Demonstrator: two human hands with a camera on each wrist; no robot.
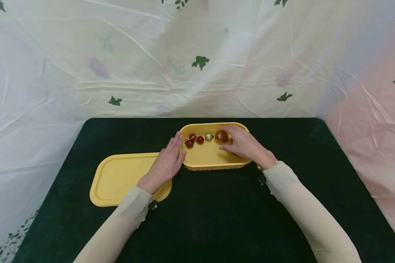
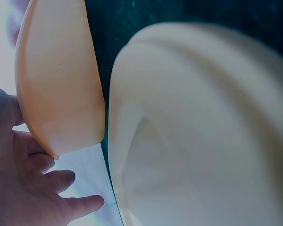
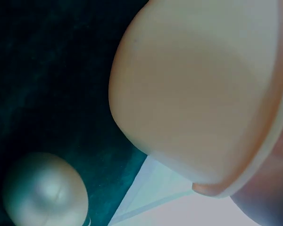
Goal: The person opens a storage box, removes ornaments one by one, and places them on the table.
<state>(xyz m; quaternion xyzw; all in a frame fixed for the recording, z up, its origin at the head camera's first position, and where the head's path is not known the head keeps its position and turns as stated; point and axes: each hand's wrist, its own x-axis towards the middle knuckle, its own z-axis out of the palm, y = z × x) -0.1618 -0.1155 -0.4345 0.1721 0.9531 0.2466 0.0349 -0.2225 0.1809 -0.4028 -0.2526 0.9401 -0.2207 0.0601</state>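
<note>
one glossy amber ball (image 1: 221, 136) sits in the yellow box (image 1: 205, 156), toward its right end, btwn thumb and fingers of the r. hand (image 1: 247, 145). those fingers curve, thumb apart from them; can't tell if they're clamped on the ball or just around it, b/c the box wall hides most of the hand in the right wrist view. l. hand (image 1: 165, 161) has fingers extended, thumb apart, resting at the box's left end; prob. steadying it, no grip.

handling, my guess: ball's light, hard-shelled, slick, maybe brittle, so a one-sided push would roll it. best hold = thumb + fingertips on opp. sides at its widest, gentle squeeze. red balls (image 1: 200, 140) and gold ball (image 1: 209, 137) are smaller, so a two-fingertip pinch. box looks light, stiff plastic, might slide on the dark table (image 1: 200, 219) if bumped; take it by the rim at both ends. flat lid (image 1: 123, 179), partly under l. hand: lift by edge.
</note>
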